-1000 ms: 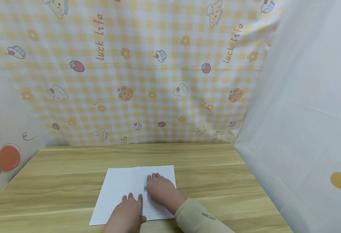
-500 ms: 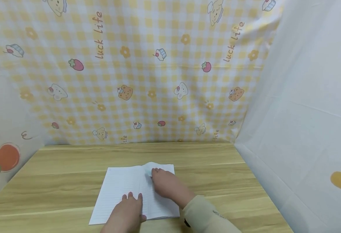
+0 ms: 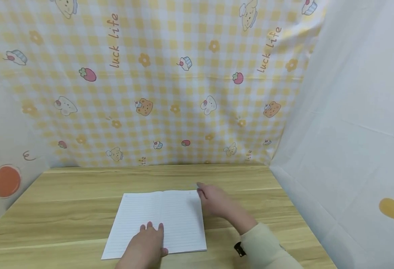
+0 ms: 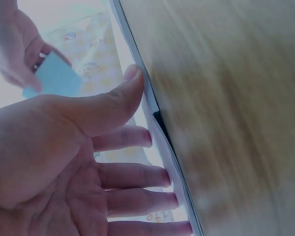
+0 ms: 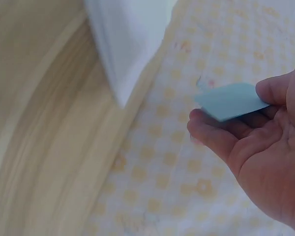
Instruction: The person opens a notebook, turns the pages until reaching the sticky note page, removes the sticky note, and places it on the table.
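1. Right hand (image 3: 214, 200): thumb on top, fingers beneath, pinching a flat, pale blue, four-sided paper sheet (image 5: 231, 101). Grip closed on one edge; most of the sheet juts free.
2. Sheet's place: at the far right corner of an open white notebook (image 3: 183, 220) with ruled pages. Right wrist view shows sheet and notebook apart. Height over the table (image 3: 244, 224), light wood-grain, cannot be told.
3. Relative to the grip: sheet lies between thumb and fingers, its free part reaching out past the thumb tip. Only a sliver shows in the head view, most of it hidden by the fingers.
4. Left hand (image 3: 146, 241): at the near side of the notebook, beside the centre fold. Fingers straight and spread on the paper, thumb by the near edge. Grasping nothing.
5. Step in hand, as I judge it: right hand handling the sheet clear of the pages, left steadying the notebook.
6. Next move, my reading: calls for a light, sure pinch, the sheet kept unbent, left palm keeping the pages flat.
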